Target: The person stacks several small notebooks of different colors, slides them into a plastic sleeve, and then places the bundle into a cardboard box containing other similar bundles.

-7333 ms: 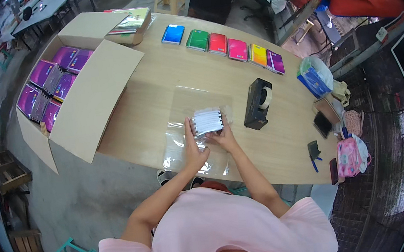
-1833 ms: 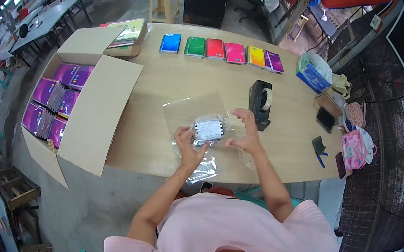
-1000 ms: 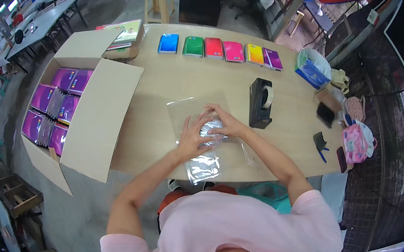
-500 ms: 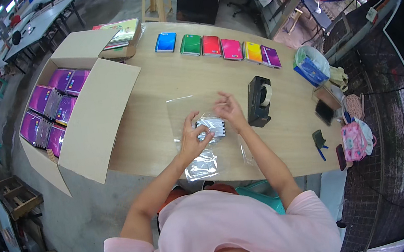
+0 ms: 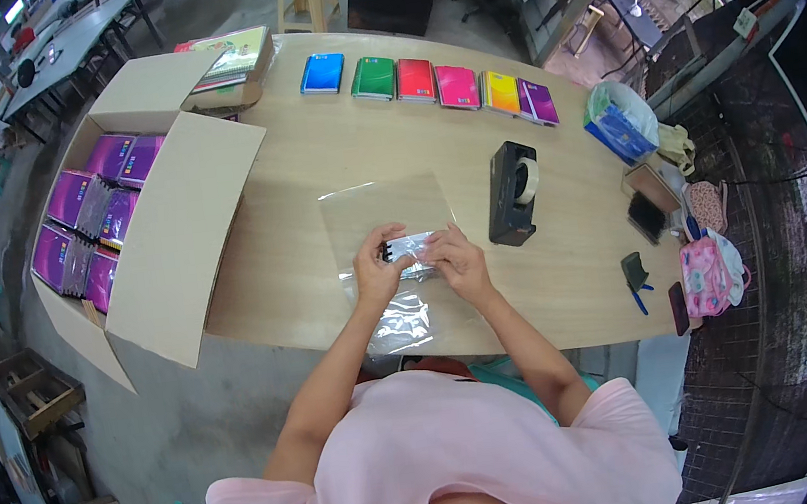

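Observation:
A small white-sided bundle with black spiral binding, like spiral notebooks (image 5: 408, 246), stands between my hands above the clear plastic sheets. My left hand (image 5: 379, 270) is closed on its left end, fingers at the back and thumb in front. At its right end my right hand (image 5: 460, 263) has its fingers bent and pressed against it. Under and around both hands lies a clear plastic bag or sheet (image 5: 378, 205); a shiny piece of plastic (image 5: 402, 323) stretches to the table's near edge. A black tape dispenser (image 5: 512, 198) with a roll of tape stands to the right of my right hand.
An open cardboard box (image 5: 188, 218) of purple notebooks (image 5: 72, 199) stands at left. Along the far side lie a blue notebook (image 5: 322, 74), a green one (image 5: 373, 78) and several other colours. A blue bin (image 5: 620, 130), a pink bag (image 5: 714, 274) and a phone (image 5: 679, 307) line the right edge.
My right hand has come down from above the bundle to grip its right end. My left hand has shifted slightly left and opened its ring of fingers around the left end.

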The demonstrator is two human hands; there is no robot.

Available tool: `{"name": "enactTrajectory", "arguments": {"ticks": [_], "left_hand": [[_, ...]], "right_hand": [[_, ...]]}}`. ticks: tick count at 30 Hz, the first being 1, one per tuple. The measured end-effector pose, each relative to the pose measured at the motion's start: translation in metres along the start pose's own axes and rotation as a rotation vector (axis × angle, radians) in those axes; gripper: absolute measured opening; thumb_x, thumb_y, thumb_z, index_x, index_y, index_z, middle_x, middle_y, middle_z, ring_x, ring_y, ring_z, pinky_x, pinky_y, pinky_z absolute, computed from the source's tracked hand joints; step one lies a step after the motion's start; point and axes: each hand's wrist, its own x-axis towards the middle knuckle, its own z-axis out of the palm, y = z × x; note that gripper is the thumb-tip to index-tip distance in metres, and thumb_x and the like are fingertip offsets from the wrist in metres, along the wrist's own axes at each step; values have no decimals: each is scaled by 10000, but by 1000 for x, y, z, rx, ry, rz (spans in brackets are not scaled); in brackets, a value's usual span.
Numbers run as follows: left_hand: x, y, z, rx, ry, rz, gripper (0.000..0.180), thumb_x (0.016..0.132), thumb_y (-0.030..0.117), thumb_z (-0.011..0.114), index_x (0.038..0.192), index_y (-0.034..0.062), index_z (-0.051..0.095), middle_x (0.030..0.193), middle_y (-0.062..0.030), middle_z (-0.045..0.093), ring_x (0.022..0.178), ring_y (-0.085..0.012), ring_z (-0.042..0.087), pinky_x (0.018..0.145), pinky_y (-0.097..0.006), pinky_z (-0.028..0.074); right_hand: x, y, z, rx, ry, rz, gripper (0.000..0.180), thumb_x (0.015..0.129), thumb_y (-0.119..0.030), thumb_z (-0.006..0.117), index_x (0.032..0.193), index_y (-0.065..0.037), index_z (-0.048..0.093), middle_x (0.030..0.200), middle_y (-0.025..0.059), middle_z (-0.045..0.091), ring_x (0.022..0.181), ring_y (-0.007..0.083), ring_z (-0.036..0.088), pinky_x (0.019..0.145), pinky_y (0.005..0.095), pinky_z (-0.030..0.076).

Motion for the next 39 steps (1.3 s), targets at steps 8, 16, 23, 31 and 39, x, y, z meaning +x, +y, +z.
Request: {"name": "enactTrajectory", "arguments": {"ticks": [8,16,23,31,39], "left_hand": [[-10,-4,-6,176,103,47,213,638,-12,776,836,66,774,923,-105,656,928,-220,643,794,-318,500],[-10,1,17,147,104,47,225,632,-44,754,830,62,772,920,-98,629,974,-230,619,834,-334,478],[-11,-6,12,217,102,153,134,643,-46,749,727,58,737,897,-90,574,979,-251,597,830,-359,469],[-15,-2,8,241,108,168,124,635,-41,735,693,68,723,933,-96,564,993,-250,576,840,-359,455],[-10,-12,1,287,-44,117,400,658,13,780,1043,53,680,982,-103,577,1013,-234,568,870,-357,466]], "right_hand": [[-10,-24,-16,-232,27,-74,187,739,-79,758,919,-100,711,981,48,670,1078,246,608,1054,468,376],[-25,139,-134,318,741,983,163,829,-122,735,803,32,687,715,73,638,605,145,568,554,287,458],[-88,128,-81,258,801,1111,263,876,-206,710,702,-20,646,666,37,631,534,150,544,508,303,415],[-36,-4,-9,899,555,924,188,908,-189,680,848,-14,646,682,29,598,591,108,562,491,259,443],[-40,-11,45,129,352,825,355,834,-296,759,658,-4,661,508,55,574,482,116,551,468,309,417]]}}
